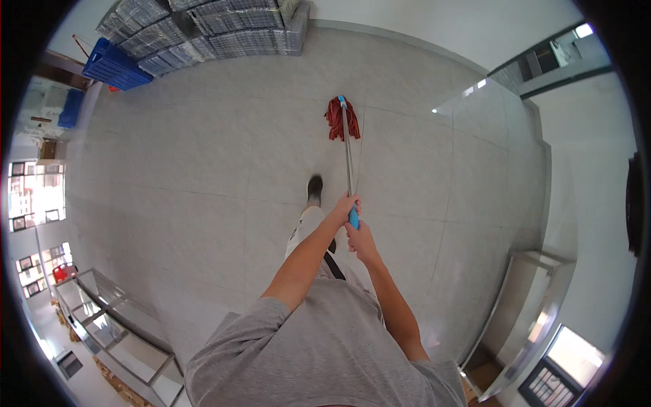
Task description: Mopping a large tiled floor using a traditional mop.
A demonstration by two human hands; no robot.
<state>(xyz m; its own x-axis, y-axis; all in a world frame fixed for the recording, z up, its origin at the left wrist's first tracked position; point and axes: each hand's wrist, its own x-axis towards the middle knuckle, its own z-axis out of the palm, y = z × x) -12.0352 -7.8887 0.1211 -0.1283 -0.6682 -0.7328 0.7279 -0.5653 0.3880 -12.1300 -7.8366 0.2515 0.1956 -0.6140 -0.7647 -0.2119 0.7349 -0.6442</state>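
Note:
Both of my hands are closed round the handle of a mop (348, 156). My left hand (345, 209) grips higher up the pole, where the metal shaft meets the blue grip. Just below it, my right hand (361, 241) wraps the lower end of that blue grip. The silver pole runs away from me to a blue joint, and the dark red strip head (342, 122) rests spread on the tiled floor ahead. Some of my fingers are hidden behind the handle.
Pale grey tiles (203, 149) make up the floor. Wrapped stacks of grey goods (224, 30) stand at the far left beside a blue crate (115, 66). A metal-framed rack (122, 332) is at the near left, a metal cabinet (519, 312) at the near right. A doorway (549, 61) opens at the far right.

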